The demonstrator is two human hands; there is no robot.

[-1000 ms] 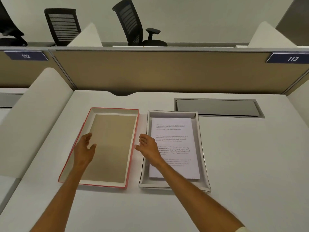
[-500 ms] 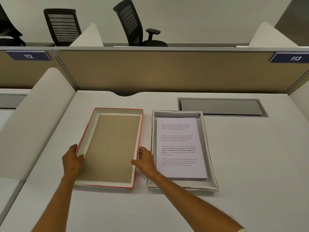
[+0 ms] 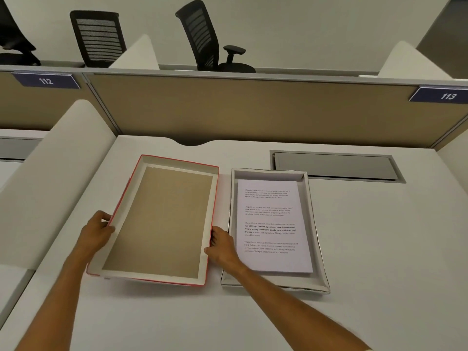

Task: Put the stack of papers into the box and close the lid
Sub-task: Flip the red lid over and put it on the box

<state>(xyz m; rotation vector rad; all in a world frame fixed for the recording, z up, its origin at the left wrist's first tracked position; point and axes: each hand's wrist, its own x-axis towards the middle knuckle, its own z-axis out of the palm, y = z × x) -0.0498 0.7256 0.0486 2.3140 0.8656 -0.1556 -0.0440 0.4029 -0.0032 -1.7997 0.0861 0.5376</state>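
Desk (image 3: 354, 249), white, one. At 9 o'clock of the scene: one curved white side divider (image 3: 50, 173).

Left hand (image 3: 97, 233): clamped on the left long wall of the lid (image 3: 162, 221), thumb over the rim. One lid, red outside, white walls, brown inner face turned up. Its near end looks raised off the desk, a shadow beneath it.

Right hand (image 3: 222, 245): closed on the lid's right long wall, thumb inside the rim, fingers outside. It sits in the gap between lid and box.

Box (image 3: 315, 224), one, at 3 o'clock of the lid, just beside it, open, white walls. Stack of papers (image 3: 272, 224), one, lies flat inside the box; top sheet shows four blocks of print.

At 12 o'clock of the box: one grey cable flap (image 3: 336, 167) set in the desk.

Behind, at 12 o'clock: tan partition (image 3: 253, 110) with two number plates, 112 (image 3: 46, 80) and 113 (image 3: 448, 96). Beyond it, three black office chairs at least in part visible.
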